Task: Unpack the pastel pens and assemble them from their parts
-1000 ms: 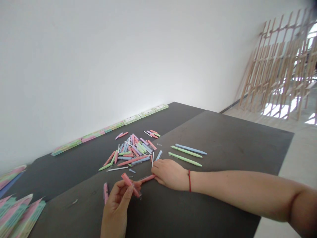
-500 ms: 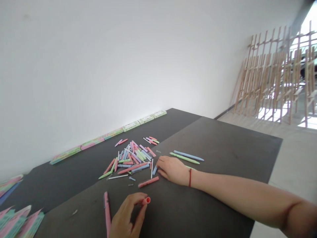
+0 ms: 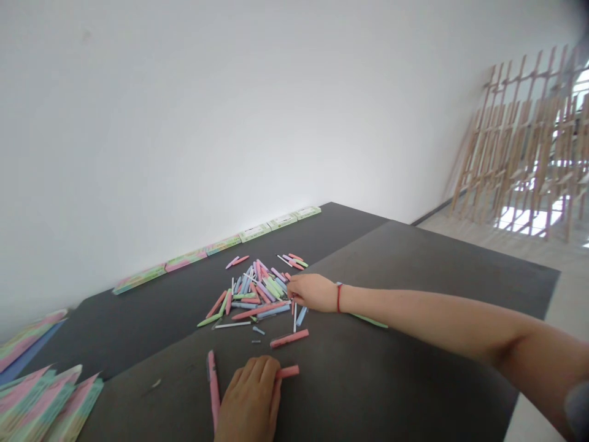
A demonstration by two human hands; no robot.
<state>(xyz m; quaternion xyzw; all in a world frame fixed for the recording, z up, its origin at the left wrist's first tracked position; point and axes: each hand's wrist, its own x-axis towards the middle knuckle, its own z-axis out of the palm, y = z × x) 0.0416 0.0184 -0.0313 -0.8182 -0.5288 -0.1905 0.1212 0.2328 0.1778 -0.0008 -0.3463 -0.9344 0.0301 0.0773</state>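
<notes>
Where the heap of pastel plastic pen parts (image 3: pixel 262 291) ends rightward, the right hand (image 3: pixel 313 291), the nearer one, bends over its edge; whether those fingers grip anything, I cannot tell. In front of the heap, the left hand (image 3: pixel 251 393) clasps a smooth, blunt-ended pink plastic tube (image 3: pixel 289 371), jutting lengthwise to the right.

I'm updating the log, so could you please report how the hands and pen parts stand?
Left hand gripping pink tube. Right hand at right edge of pen pile, grasp unclear. Loose pink pen part between left hand and pile.
</notes>
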